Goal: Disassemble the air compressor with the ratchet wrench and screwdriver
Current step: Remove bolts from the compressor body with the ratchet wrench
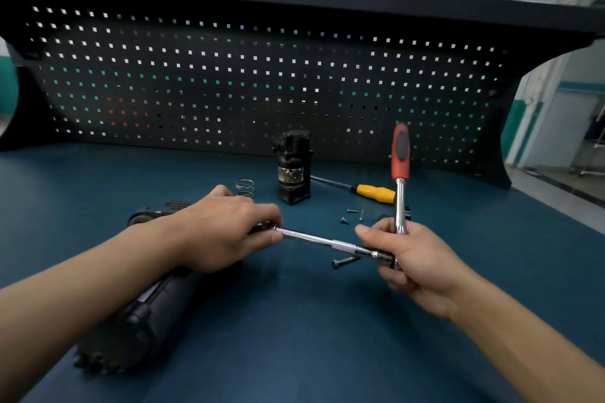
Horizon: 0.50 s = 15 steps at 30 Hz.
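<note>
Hands: well apart, joined only by the tool that runs between them.
Left hand (226,232): lies palm-down over the air compressor (144,314); thumb and forefinger pinch the far end of the extension bar (320,240).
Right hand (415,262): fingers are wrapped round the head end of the ratchet wrench (400,173), whose red handle stands upright above the fist.
Extension bar: slants from the right hand across and slightly up to the left hand, clear of the surface (294,337).
Air compressor: dark body lying on its side under the left hand and forearm.
Screwdriver (375,192): yellow handle, flat on the surface just beyond the right hand.
Bolt (343,261): lies under the bar, near the right hand.
Small screws (352,211): scattered beyond the bar, between the hands.
Black component (293,170): stands upright beyond the gap between the hands.
Spring (245,188): just beyond the left hand.
</note>
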Motion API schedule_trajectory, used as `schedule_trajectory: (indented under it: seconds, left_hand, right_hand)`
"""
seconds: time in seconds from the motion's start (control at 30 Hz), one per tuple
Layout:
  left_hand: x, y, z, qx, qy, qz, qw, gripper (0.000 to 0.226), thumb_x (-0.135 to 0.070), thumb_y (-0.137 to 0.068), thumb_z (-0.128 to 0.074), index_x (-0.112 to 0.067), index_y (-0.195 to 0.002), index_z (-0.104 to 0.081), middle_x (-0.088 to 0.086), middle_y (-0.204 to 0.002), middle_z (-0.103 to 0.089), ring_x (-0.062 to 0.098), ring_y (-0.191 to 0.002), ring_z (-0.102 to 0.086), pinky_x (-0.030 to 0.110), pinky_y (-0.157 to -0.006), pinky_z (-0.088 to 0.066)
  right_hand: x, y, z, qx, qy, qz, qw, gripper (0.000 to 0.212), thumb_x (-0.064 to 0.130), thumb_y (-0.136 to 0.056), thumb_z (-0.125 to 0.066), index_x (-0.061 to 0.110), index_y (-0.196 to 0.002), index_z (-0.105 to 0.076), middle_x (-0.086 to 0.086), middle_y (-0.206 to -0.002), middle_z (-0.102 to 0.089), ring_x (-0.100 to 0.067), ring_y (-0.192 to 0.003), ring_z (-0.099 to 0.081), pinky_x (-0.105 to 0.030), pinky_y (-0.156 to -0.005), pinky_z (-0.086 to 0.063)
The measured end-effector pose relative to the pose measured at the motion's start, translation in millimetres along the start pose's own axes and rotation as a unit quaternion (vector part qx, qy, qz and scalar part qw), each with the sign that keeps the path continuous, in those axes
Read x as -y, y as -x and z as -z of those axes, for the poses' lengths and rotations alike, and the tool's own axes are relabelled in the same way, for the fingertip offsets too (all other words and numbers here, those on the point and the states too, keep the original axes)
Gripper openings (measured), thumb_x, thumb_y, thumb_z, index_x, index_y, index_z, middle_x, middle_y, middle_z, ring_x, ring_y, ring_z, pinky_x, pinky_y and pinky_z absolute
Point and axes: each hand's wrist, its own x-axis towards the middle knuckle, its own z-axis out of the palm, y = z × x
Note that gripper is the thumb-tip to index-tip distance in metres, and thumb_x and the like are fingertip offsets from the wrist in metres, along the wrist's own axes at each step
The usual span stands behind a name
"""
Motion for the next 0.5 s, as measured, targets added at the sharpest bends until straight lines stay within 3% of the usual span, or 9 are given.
schedule_trajectory:
  seconds: [0.17, 0.33, 0.5]
  left_hand:
    - [-1.0, 0.7, 0.8, 0.012, -0.003, 0.005, 1.0, 0.025, -0.053, -0.103, -0.029, -0.037, -0.102, -0.048, -0.013, -0.084, -0.058, -0.001, -0.083, -0.046, 0.038, -0.103, -0.029]
    - [-0.5, -0.5, -0.3, 0.015, -0.01, 0.008, 1.0, 0.026, -0.053, -0.103, -0.029, -0.036, -0.102, -0.048, -0.014, -0.084, -0.057, -0.001, -0.083, -0.045, 0.037, -0.103, -0.029]
    - [0.2, -1.1, -1.6, 0.014, -0.009, 0.011, 1.0, 0.027, -0.054, -0.103, -0.028, -0.036, -0.104, -0.048, -0.014, -0.086, -0.057, -0.002, -0.083, -0.044, 0.037, -0.103, -0.028]
  right_hand:
    - [0.9, 3.1, -1.9, -0.026, 0.11, 0.147, 0.983, 0.028, 0.029, -0.081, -0.08, 0.013, -0.063, -0.065, 0.001, -0.049, -0.045, -0.017, -0.043, -0.033, -0.025, -0.041, -0.027]
    - [-2.0, 0.8, 1.2, -0.038, 0.178, 0.24, 0.954, 0.021, 0.04, -0.074, -0.079, 0.021, -0.065, -0.074, 0.014, -0.049, -0.055, -0.001, -0.047, -0.052, -0.01, -0.05, -0.038]
    - [-6.1, -3.3, 5.7, -0.03, 0.185, 0.288, 0.939, 0.023, 0.046, -0.071, -0.076, 0.022, -0.072, -0.078, -0.011, -0.063, -0.062, -0.006, -0.056, -0.051, -0.022, -0.059, -0.041]
